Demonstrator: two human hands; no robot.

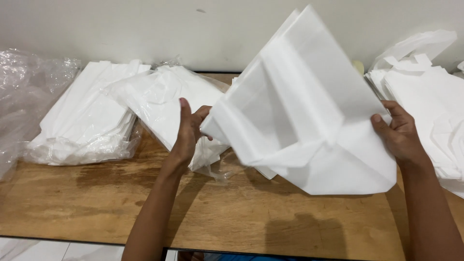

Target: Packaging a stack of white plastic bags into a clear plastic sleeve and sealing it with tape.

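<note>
I hold a white non-woven fabric bag (304,111) up above a wooden table (232,212), tilted with its folded gussets showing. My left hand (190,130) grips the bag's left edge, thumb pointing up. At the bag's right side, my right hand (398,133) pinches its edge between thumb and fingers. The bag's lower corner hangs just above the tabletop.
A clear plastic pack of white bags (164,104) lies behind my left hand. Another stack of white bags in plastic (87,118) sits further left, beside crumpled clear plastic (24,96). A pile of loose white bags (430,96) lies at the right. A pale wall (145,29) runs behind.
</note>
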